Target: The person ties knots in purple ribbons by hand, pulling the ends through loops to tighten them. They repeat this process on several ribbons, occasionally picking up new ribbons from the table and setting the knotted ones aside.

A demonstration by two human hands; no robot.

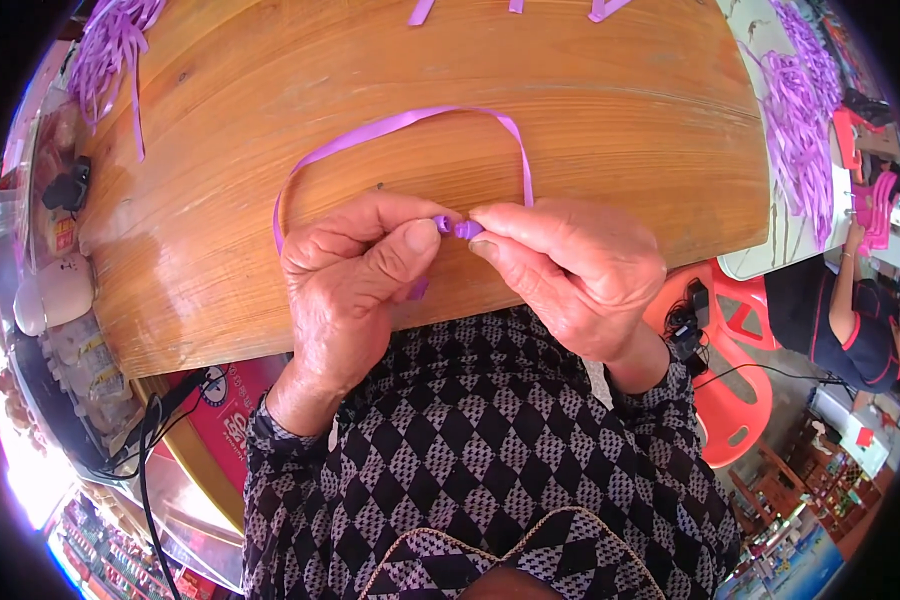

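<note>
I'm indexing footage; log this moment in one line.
left hand: pinching small purple piece; right hand: pinching second piece nearby; purple ribbon: arching beyond hands

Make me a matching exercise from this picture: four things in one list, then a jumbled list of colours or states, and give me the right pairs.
Things:
1. Left hand
2. Ribbon loop
3. Wooden table
4. Chair

Descriptions:
A. orange-red, towards the picture's right
B. brown, with visible grain
C. pinching a small purple end piece
D. purple, curving in an arch

Right pairs: 1-C; 2-D; 3-B; 4-A
</note>
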